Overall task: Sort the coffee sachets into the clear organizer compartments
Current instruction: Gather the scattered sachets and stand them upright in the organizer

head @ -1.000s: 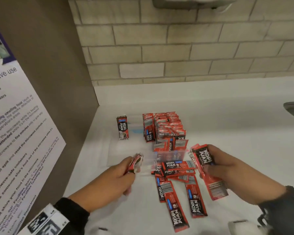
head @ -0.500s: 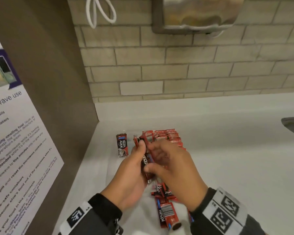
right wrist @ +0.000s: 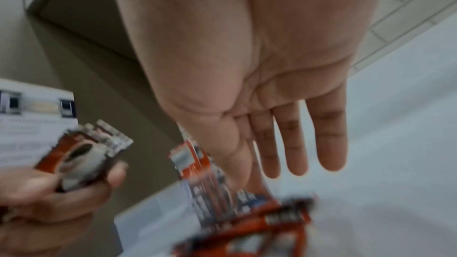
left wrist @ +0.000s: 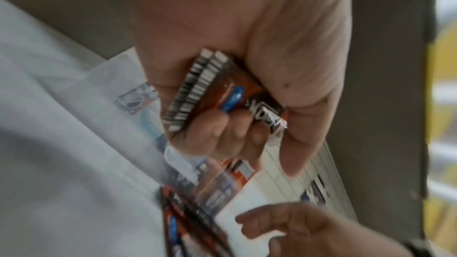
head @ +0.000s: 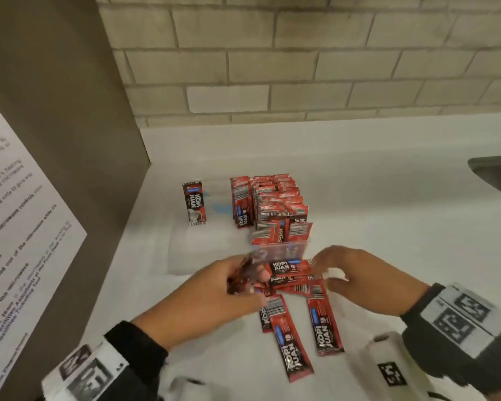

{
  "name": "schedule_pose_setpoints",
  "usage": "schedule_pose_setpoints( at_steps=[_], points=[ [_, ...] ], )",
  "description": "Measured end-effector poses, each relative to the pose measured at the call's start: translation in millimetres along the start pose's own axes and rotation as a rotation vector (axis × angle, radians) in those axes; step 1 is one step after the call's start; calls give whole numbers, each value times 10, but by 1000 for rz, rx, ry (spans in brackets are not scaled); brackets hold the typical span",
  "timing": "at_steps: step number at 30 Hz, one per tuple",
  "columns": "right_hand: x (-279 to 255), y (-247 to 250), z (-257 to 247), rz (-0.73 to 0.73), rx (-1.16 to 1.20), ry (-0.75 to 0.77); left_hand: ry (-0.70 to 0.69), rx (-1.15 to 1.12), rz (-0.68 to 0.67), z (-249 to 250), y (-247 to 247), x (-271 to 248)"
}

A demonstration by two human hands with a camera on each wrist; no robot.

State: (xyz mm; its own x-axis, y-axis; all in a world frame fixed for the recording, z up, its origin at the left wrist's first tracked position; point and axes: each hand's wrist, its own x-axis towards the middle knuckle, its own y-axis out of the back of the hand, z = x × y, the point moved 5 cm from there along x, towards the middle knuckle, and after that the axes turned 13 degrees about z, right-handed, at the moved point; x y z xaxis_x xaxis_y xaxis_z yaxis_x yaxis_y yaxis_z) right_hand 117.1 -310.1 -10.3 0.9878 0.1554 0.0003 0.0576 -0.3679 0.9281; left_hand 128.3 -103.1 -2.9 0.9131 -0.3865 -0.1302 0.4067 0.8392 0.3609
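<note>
A clear organizer (head: 182,253) stands on the white counter. Its right compartments are packed with upright red coffee sachets (head: 275,206), and a single sachet (head: 194,208) stands in a left compartment. Loose sachets (head: 291,340) lie in front of the organizer. My left hand (head: 249,280) grips a small bundle of sachets (left wrist: 222,93) just left of the loose pile. My right hand (head: 327,273) hovers over the pile's right side, and in the right wrist view its fingers (right wrist: 329,136) are straight and hold nothing. The bundle (right wrist: 86,153) also shows there.
A brown side panel (head: 70,111) carrying a white printed notice (head: 18,227) closes off the left. A brick wall (head: 301,53) runs along the back. A dark sink edge (head: 495,175) sits at the far right of the counter (head: 388,227).
Half a second ago both hands were together over the organizer's sachets. They have since drawn back toward me and parted. The right hand, which held sachets a second ago, is empty.
</note>
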Motion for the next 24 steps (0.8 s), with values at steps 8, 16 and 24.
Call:
schedule_pose_setpoints(
  at_steps=[8, 16, 24],
  points=[
    [53, -307, -50, -50, -144, 96, -575, 800, -330, -104, -534, 55],
    [119, -377, -290, -137, -406, 192, -655, 937, -387, -118, -554, 12],
    [121, -474, -499, -80, -597, 388, -531, 777, -219, -67, -181, 17]
  ],
)
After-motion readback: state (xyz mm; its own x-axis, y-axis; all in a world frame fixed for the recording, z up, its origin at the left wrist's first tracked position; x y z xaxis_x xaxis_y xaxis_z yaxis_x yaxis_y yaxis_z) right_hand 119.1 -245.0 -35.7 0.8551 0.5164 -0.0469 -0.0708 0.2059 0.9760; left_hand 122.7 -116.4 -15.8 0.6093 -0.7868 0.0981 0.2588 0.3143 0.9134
